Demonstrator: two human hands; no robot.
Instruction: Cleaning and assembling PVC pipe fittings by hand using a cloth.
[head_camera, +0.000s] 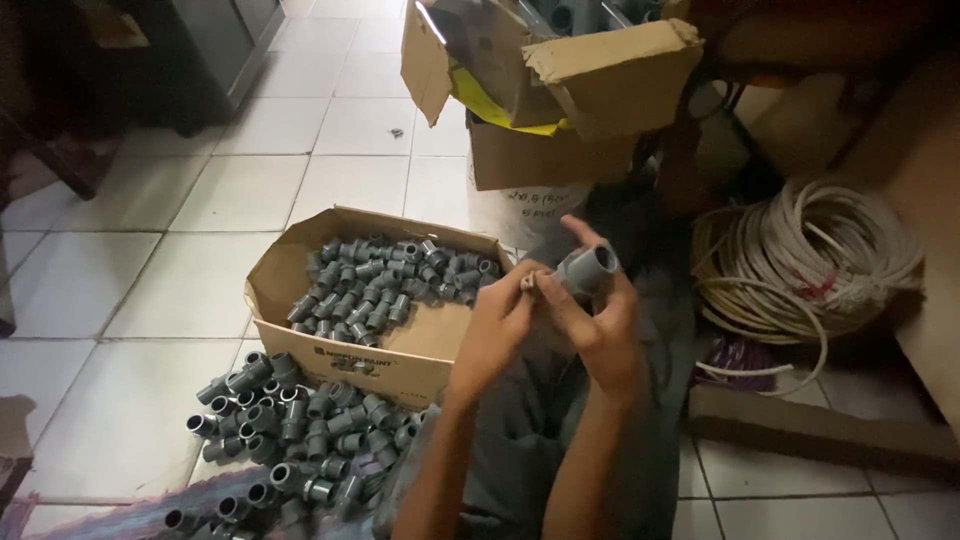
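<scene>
Above the seated lap, right hand (598, 325) grips a grey pipe fitting (588, 270) while left hand (497, 325) pinches its end; many fittings fill the cardboard box (290, 275), and a larger heap (285, 435) waits on the tiled floor (150, 260)

A storeroom or back room of a plumbing or hardware supply place is indicated, not a fitted workshop. Work is done on a white tiled floor (200, 190), no bench in view. Stock is kept in bulk: an open cardboard box (300, 262) is filled with identical grey plastic pipe fittings (385, 285), and a loose heap of the same fittings (285, 430) is spread on the floor just beside it. More opened cartons (560, 90) are stacked behind. A coil of pale cable or hose (810, 260) is laid against the right-hand wall. Lighting is dim and storage is improvised throughout.
</scene>
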